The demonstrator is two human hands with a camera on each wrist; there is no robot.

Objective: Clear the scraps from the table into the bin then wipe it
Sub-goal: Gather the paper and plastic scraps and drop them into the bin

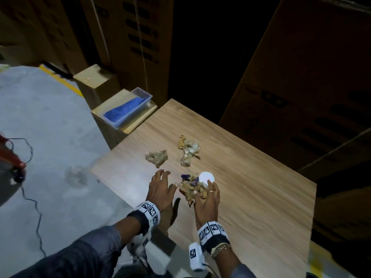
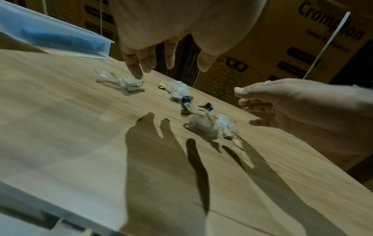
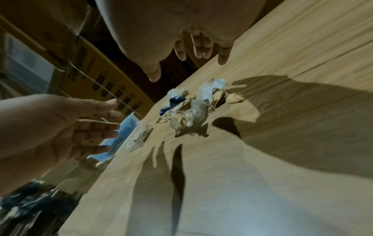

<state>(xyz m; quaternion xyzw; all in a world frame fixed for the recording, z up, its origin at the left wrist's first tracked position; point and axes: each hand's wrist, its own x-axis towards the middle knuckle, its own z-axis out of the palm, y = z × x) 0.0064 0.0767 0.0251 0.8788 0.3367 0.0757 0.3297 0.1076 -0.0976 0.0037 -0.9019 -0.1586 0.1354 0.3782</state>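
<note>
A loose pile of crumpled plastic, brown paper bits and purple scraps (image 1: 190, 188) lies near the wooden table's (image 1: 251, 197) front edge, with a white round disc (image 1: 206, 176) at its far side. My left hand (image 1: 160, 187) hovers just left of the pile with its fingers spread and holds nothing. My right hand (image 1: 208, 194) hangs over the pile's right side, fingers relaxed and empty. Both wrist views show the fingers (image 2: 169, 52) (image 3: 199, 47) above the pile (image 2: 210, 124) (image 3: 191, 111), not gripping it. Two more clumps (image 1: 156, 157) (image 1: 188, 151) lie farther back.
A clear tray holding a blue cloth (image 1: 128, 109) sits on a cardboard box beyond the table's far left corner. Tall cardboard boxes (image 1: 301, 87) stand behind and to the right. Grey floor with a black cable (image 1: 38, 217) lies to the left.
</note>
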